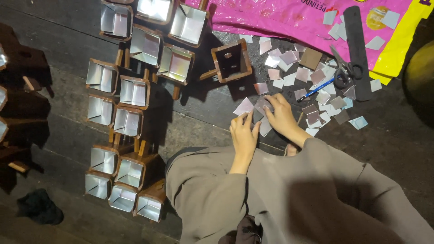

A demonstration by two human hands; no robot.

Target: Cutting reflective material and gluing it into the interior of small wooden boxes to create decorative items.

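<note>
My left hand (244, 132) and my right hand (281, 114) rest on the dark floor over a few small silvery trapezoid pieces (258, 108). The fingers of both hands pinch and press these pieces together. Just beyond them lies a brown wooden square frame with a handle (230, 61), unlined and lying on its side. More shiny cut pieces (312, 90) are scattered to the right of my right hand.
Several wooden scoops lined with silver foil (131, 95) lie in rows at the left. A pink and yellow plastic sheet (294, 18), scissors (344, 70), a blue pen (316, 88) and a dark strip (357, 49) sit at the upper right. My grey-clad knees (271, 194) fill the bottom.
</note>
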